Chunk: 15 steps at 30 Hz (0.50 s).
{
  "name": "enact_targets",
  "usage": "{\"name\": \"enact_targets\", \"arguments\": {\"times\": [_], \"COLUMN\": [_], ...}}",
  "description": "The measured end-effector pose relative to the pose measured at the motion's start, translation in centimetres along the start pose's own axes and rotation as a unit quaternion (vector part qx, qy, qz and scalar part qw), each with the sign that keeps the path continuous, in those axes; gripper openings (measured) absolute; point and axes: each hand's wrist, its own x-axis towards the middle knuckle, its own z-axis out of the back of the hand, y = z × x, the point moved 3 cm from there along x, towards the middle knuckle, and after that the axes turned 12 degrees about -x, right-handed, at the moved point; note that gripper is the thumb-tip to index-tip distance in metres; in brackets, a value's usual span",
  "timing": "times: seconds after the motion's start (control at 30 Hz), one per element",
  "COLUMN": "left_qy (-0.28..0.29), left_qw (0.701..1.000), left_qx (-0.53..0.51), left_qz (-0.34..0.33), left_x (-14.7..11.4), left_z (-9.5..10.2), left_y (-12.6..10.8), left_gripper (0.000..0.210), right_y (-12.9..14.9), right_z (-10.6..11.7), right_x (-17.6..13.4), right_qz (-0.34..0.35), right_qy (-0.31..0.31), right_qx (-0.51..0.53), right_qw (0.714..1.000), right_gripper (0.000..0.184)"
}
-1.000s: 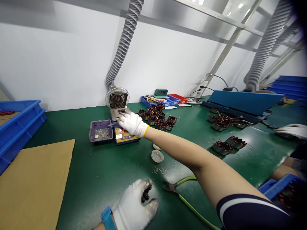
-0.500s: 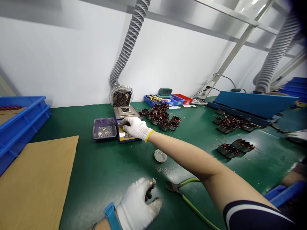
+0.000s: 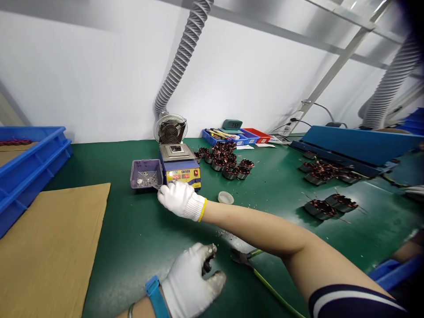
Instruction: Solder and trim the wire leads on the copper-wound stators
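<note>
My right hand (image 3: 179,198), in a white glove with a yellow cuff, is closed round a flat, thin metal scraper (image 3: 155,186), mostly hidden by the fingers. Its tip points left, at the front right corner of a purple box (image 3: 132,176) holding silvery bits. Just behind the hand stands a blue and yellow solder pot (image 3: 197,179) with a lit display. In the foreground, my left hand (image 3: 192,280), gloved with blackened fingertips, is open, thumb and fingers curved apart with nothing visible between them. Green-handled cutting pliers (image 3: 243,258) lie to its right.
Several copper-wound stators (image 3: 228,161) stand behind the pot's right side, and more (image 3: 319,209) at right. A small white dish (image 3: 225,197) lies beyond my right forearm. Cardboard (image 3: 62,247) and stacked blue crates (image 3: 43,163) are at left. A grey hose (image 3: 182,57) hangs above the pot.
My right hand has come down and toward me with the scraper, from over the solder pot's front to below the purple box's right corner. The pot's display is now uncovered. My left hand has barely moved.
</note>
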Motion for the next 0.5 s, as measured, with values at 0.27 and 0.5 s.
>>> {"name": "enact_targets", "arguments": {"times": [0.27, 0.5], "left_qy": [-0.002, -0.021], "left_qw": [1.000, 0.998], "left_qx": [0.010, 0.004], "left_qz": [-0.021, -0.051], "left_x": [0.2, 0.7], "left_z": [-0.1, -0.5], "left_y": [0.7, 2.4], "left_gripper": [0.025, 0.033], "right_y": [-10.0, -13.5], "right_z": [1.3, -0.1], "right_x": [0.8, 1.7], "right_qz": [-0.110, -0.115], "right_qy": [-0.071, -0.047], "right_qx": [0.038, 0.026], "right_qw": [0.991, 0.992], "right_gripper": [0.034, 0.031]}}
